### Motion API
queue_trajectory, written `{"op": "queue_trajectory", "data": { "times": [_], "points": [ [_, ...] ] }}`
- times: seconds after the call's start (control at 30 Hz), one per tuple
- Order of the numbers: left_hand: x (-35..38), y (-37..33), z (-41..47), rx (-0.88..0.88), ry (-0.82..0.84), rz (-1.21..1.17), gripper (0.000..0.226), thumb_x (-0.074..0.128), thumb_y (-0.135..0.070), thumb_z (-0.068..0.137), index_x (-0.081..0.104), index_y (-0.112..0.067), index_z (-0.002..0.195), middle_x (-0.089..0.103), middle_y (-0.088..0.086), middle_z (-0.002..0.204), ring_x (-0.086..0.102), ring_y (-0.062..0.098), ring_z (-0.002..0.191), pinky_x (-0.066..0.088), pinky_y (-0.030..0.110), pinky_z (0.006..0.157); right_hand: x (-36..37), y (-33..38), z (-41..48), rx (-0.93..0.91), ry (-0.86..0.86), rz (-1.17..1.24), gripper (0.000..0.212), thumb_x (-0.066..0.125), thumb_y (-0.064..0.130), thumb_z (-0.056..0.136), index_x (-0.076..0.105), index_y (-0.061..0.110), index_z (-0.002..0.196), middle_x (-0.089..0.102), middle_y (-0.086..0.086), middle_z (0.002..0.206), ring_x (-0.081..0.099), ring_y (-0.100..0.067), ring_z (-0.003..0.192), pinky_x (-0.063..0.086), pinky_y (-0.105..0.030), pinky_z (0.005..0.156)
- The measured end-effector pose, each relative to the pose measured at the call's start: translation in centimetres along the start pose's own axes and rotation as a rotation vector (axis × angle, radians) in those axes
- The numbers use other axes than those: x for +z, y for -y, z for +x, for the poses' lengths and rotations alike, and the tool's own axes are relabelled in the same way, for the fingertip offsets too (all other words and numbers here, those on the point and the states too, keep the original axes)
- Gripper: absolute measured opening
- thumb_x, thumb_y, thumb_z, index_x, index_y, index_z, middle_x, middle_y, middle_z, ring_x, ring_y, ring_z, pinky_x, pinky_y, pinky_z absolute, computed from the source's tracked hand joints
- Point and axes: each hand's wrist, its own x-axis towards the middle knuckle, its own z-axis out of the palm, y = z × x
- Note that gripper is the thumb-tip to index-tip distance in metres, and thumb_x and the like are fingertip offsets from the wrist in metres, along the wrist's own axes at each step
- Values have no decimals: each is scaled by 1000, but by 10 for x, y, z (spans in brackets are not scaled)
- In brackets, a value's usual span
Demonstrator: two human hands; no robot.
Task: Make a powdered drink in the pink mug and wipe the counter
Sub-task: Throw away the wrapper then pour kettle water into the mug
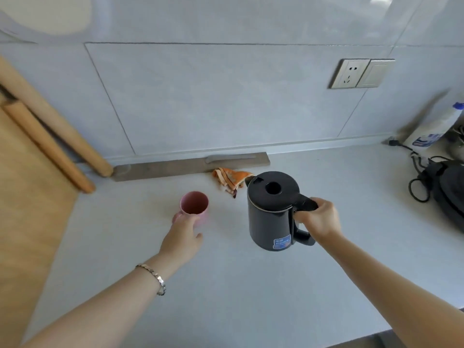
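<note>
The pink mug (195, 205) stands upright on the pale counter (226, 285), left of centre. My left hand (181, 236) grips its handle from the near side. My right hand (316, 217) is closed on the handle of a dark electric kettle (270, 212), held upright above the counter to the right of the mug, lid closed, spout pointing away. An orange patterned cloth (231, 180) lies crumpled near the wall, behind and between mug and kettle.
A wooden board (30, 197) and rolling pins (50, 151) lean at the left. A grey strip (175, 167) lies along the wall. The kettle base with black cable (449, 192) and a white bag (431, 131) sit at the right. A wall socket (350, 73) is above.
</note>
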Motion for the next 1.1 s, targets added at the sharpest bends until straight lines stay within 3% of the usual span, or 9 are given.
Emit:
{"op": "queue_trajectory", "data": {
  "times": [0.07,0.17,0.5,0.67,0.73,0.93,1.1],
  "points": [
    [-7,7,10,-2,-54,51,52,56,-11,82,41,-8,132,46,13,129,49,28,119,45,44,97,6,21,7,-79,62,-60,19,53,10,49,39,19,39,35,11,27,32,-10,36,27,-17,34],
    [-14,13,25,15,-138,171,64,62,-18,78,35,-8,135,44,12,136,45,29,123,43,42,98,19,47,17,-160,145,-146,24,58,10,52,40,19,38,38,11,26,33,-10,36,27,-18,36],
    [-16,20,55,-22,-158,80,59,66,-40,74,44,-17,123,56,1,124,56,26,110,48,41,86,67,95,41,-359,302,-658,21,62,14,57,44,15,47,44,2,45,42,-18,48,28,-21,43],
    [-13,23,57,-2,-202,42,65,68,-41,74,42,-14,127,58,5,126,58,30,110,44,39,87,71,108,41,-414,313,-784,5,61,17,58,58,14,60,49,2,50,44,-16,49,29,-19,44],
    [-12,24,56,-8,-203,39,71,68,-42,74,39,-12,131,57,6,128,57,30,112,45,40,89,69,113,41,-422,317,-815,8,61,17,59,61,12,66,49,2,51,44,-15,49,29,-18,44],
    [-13,25,56,-9,-215,8,66,69,-45,71,44,-14,124,61,5,121,58,28,109,46,40,87,64,127,38,-439,324,-882,17,61,17,59,46,18,53,47,2,52,42,-14,46,27,-18,44],
    [-13,26,56,-2,-195,35,60,69,-39,74,44,-14,122,61,4,121,59,26,108,50,43,88,61,132,38,-457,334,-912,17,61,18,59,47,18,52,47,1,52,43,-16,47,29,-18,45]
  ]
}}
